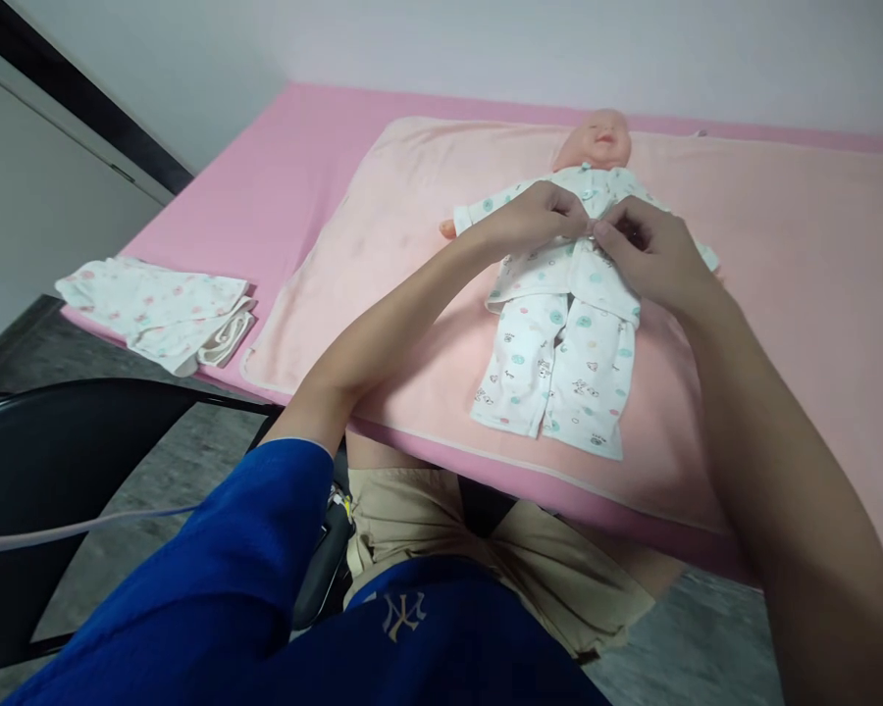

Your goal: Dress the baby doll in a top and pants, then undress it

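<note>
On its back on a pale pink blanket point(412, 206) lies a baby doll point(604, 142), head toward the wall. It wears a white patterned jacket point(541, 270) and matching white trousers point(589, 378). My left hand point(548, 216) pinches the jacket's front edge at the chest, fingers closed. Close against it, my right hand point(651, 245) also pinches the jacket front, thumb and forefinger together. The fastening between my fingertips is too small to make out clearly. One doll hand shows past the left sleeve; the right sleeve is partly behind my forearm.
Folded white clothes with a pink pattern point(162, 304) lie at the left corner of the pink table point(242, 167). A black chair point(66, 480) stands at the lower left, with a pale cable point(80, 525) crossing it. The wall point(559, 49) rises behind the table.
</note>
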### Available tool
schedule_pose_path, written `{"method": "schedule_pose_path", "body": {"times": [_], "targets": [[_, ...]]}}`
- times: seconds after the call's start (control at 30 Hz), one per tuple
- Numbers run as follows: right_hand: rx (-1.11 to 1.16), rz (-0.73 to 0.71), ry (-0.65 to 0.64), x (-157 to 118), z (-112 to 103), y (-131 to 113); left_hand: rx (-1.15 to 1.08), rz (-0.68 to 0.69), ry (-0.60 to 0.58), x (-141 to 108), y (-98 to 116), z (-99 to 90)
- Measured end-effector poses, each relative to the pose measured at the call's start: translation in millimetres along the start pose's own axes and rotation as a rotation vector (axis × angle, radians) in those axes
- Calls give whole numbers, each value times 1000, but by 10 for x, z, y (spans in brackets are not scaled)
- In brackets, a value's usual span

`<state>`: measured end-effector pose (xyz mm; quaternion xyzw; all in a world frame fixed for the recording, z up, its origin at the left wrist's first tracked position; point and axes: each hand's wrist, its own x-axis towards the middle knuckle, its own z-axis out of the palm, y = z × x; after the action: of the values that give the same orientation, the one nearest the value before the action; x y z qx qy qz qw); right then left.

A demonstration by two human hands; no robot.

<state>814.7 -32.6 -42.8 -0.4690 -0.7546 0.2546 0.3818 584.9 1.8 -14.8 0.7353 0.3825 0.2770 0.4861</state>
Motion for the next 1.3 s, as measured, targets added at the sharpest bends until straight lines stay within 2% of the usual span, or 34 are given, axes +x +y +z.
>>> {"method": "schedule_pose_path", "body": {"times": [0.13,0.3,0.6,0.8,1.0,1.13,1.2,1.3], "targets": [[3,-24,-25,-8,10,24,36,9,8,-1,-34,-29],[62,-20,-25,-21,54,72,42,13,-51,-6,-51,-62],[131,34,55,-34,153,98,109,34,-144,-24,-13,-76],[95,-13,115,-52,202,68,264,90,-51,-8,-59,-30],[-2,-57,62,-41,165,60,257,87,-103,-8,-54,-89],[-95,-102,22,-40,98,26,280,106,-83,-15,-90,-88],[-124,-97,31,-42,45,21,260,88,-37,-16,-122,-52],[-111,-66,51,-10,-60,41,178,29,90,1,-138,8]]}}
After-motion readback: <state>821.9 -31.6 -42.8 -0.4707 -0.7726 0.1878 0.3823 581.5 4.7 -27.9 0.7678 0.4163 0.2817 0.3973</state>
